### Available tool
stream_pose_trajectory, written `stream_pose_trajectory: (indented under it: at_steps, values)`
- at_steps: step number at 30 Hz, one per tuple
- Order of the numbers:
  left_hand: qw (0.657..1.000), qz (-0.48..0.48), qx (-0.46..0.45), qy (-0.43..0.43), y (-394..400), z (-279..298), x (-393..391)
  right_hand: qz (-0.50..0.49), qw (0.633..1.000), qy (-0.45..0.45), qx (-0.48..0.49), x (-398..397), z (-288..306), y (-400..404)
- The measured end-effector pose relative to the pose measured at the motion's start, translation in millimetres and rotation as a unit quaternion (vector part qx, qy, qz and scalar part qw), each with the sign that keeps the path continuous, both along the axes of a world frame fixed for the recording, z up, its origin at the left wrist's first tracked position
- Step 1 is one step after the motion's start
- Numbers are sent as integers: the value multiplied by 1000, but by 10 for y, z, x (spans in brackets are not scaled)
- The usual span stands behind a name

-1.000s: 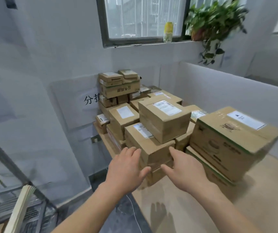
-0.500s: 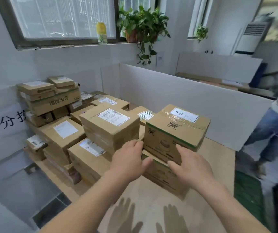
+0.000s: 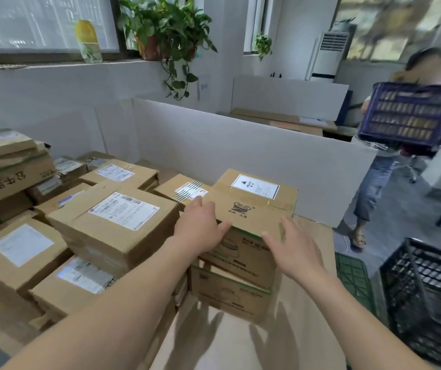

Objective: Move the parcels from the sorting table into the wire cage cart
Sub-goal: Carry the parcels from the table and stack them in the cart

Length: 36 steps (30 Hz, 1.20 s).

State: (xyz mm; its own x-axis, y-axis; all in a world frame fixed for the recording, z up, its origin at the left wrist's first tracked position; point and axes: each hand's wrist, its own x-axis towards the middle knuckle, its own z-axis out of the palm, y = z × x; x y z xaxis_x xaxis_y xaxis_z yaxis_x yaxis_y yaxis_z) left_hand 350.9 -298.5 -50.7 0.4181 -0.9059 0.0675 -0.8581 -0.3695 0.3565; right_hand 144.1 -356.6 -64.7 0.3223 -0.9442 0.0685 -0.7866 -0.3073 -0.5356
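On the sorting table (image 3: 307, 303), near its right edge, I find two like cardboard parcels stacked one on the other; the top parcel (image 3: 251, 206) carries a white label reading HEAVY on its far right corner and green print on its near face, and it sits squarely on the lower parcel (image 3: 230, 292). I note the left hand (image 3: 200, 228) laid against the top parcel's near left corner, fingers straight, thumb across the near edge, nothing clenched. I note the right hand (image 3: 294, 247) at the near right edge, fingers spread and relaxed, released; whether it touches the cardboard I cannot tell. Left of this stack lie many more labelled parcels, the nearest a large labelled box (image 3: 112, 222) just beside the left forearm. A white partition board (image 3: 240, 145) stands along the far side of the table. At far right a second person (image 3: 390, 166) carries a dark blue plastic crate (image 3: 406, 116). A black crate (image 3: 427, 297) stands on the floor at near right. A potted plant (image 3: 160, 30) and a yellow-capped bottle (image 3: 87, 40) rest on the window sill.
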Motion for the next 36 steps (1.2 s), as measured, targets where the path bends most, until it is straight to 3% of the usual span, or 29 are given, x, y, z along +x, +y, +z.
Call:
stream_pose_trajectory:
  at_steps: [9,20,36]
  values:
    - [995,67,-1,73,-286,-173,44,13,995,-55,82,31,-195,-249]
    - [989,111,-71,74,5,-71,-450,35,995,-80,55,-285,-194,-162]
    - [977,123,-138,109,1338,-84,-1209,43,996,-72,11,-1048,60,1196]
